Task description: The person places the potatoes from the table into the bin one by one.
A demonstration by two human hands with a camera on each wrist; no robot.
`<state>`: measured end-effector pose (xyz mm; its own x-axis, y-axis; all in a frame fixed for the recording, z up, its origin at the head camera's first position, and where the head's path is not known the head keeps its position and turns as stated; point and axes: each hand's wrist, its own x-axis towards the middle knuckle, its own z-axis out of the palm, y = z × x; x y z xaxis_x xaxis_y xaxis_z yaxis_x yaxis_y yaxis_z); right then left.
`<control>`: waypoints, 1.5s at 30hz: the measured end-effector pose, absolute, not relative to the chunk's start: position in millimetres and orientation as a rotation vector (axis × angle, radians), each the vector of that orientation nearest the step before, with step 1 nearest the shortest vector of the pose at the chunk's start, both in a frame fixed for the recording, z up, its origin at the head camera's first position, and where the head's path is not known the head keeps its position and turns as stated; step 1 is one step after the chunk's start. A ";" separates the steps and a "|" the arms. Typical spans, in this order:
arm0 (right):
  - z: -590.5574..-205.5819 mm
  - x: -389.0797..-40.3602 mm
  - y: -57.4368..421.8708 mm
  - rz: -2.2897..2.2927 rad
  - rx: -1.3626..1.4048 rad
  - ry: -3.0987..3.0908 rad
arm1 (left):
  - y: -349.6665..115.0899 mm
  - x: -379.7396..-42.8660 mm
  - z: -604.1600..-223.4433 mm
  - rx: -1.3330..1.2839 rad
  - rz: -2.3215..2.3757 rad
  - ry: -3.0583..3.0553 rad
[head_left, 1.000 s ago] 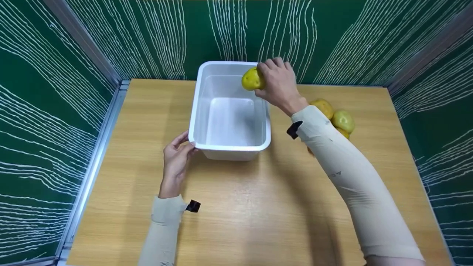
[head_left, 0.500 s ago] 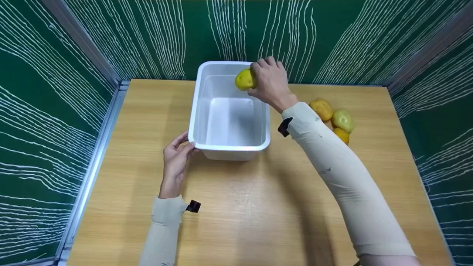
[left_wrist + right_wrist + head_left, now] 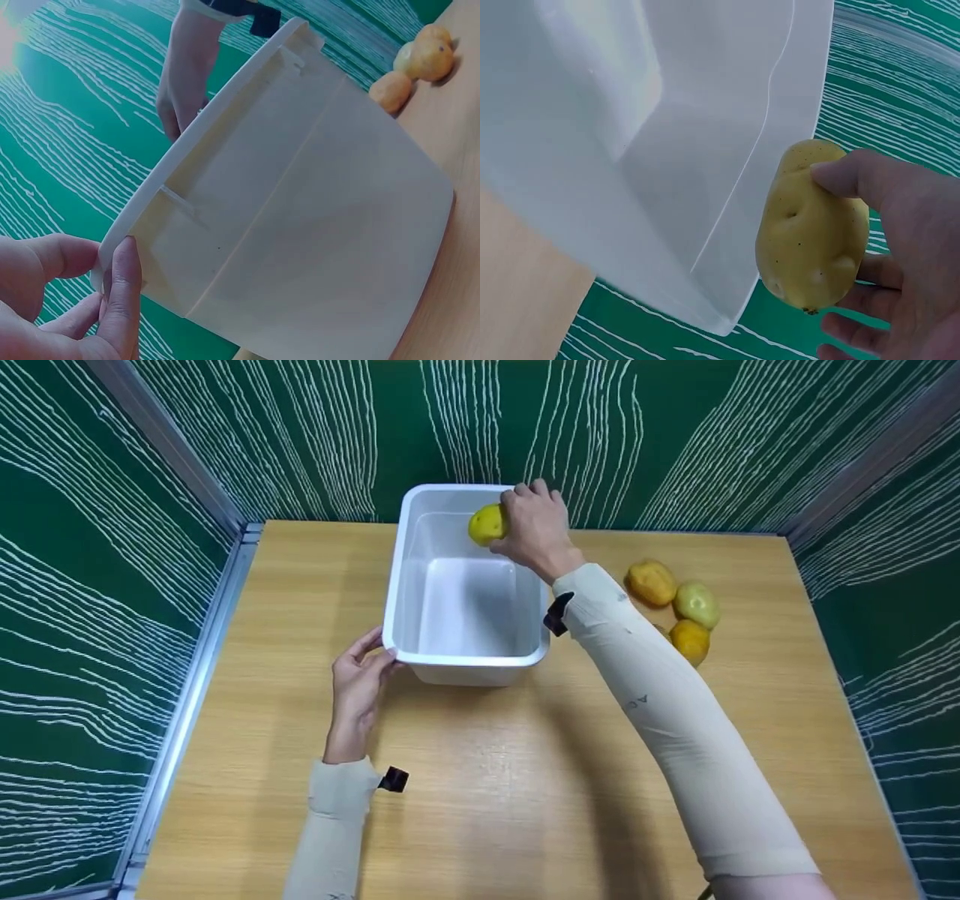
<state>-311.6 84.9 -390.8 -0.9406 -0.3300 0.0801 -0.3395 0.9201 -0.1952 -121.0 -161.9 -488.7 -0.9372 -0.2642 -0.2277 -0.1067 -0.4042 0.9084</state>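
My right hand (image 3: pixel 537 526) grips a yellow potato (image 3: pixel 810 232) above the far right part of a white plastic bin (image 3: pixel 465 661). In the right wrist view the thumb lies across the potato's near side, with the fingers behind it. My left hand (image 3: pixel 357 682) pinches the bin's rim at its near left corner. Thumb and fingers sit on either side of that rim (image 3: pixel 199 124) in the left wrist view. Inside the bin, the bare white floor shows. The potato is apart from the floor.
Right of the bin, a yellow-brown potato (image 3: pixel 652 583), a greenish round fruit or vegetable (image 3: pixel 697 604) and an orange one (image 3: pixel 690 641) lie together on the wooden table (image 3: pixel 480 795). Another is partly hidden by the right sleeve. Green walls with white lines enclose the table.
My right hand has moved left with the potato, farther over the bin. Its sleeve now uncovers more of the pieces on the right. The left hand and bin have stayed put.
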 end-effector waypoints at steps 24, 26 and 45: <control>-406.1 -324.7 59.8 0.329 0.374 -3.178 | -164.8 -122.3 -492.4 0.496 -2.498 -1.658; -408.3 -324.8 59.0 0.341 0.371 -3.178 | -164.6 -122.2 -492.5 0.499 -2.499 -1.657; -427.9 -334.6 53.6 0.276 0.373 -3.234 | -163.4 -122.5 -495.0 0.490 -2.485 -1.682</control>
